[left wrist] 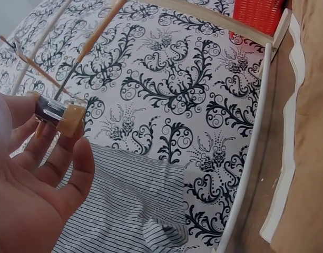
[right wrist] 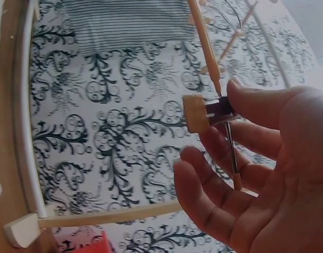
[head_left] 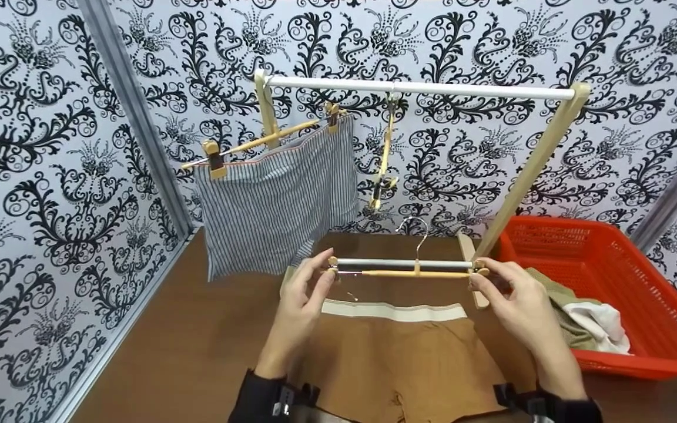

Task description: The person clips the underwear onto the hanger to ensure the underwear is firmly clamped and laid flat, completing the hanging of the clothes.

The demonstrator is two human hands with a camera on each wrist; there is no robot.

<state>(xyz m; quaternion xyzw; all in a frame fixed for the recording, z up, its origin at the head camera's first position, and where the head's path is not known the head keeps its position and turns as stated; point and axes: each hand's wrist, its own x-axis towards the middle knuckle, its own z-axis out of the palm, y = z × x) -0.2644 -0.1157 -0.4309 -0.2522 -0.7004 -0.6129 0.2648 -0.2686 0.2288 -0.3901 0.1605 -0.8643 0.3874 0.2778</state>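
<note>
Both hands hold up a wooden clip hanger with a metal hook, level over brown shorts. The shorts lie flat on the brown table, their pale waistband just below the hanger. My left hand pinches the clip at the hanger's left end; the left wrist view shows this clip between thumb and fingers. At the other end, my right hand pinches the second clip. No cloth shows in either clip.
Behind stands a wooden rack with a white rail. Striped shorts hang from it on a clip hanger at left, and a bare hanger hangs mid-rail. A red basket holding clothes stands at right. Patterned walls enclose the table.
</note>
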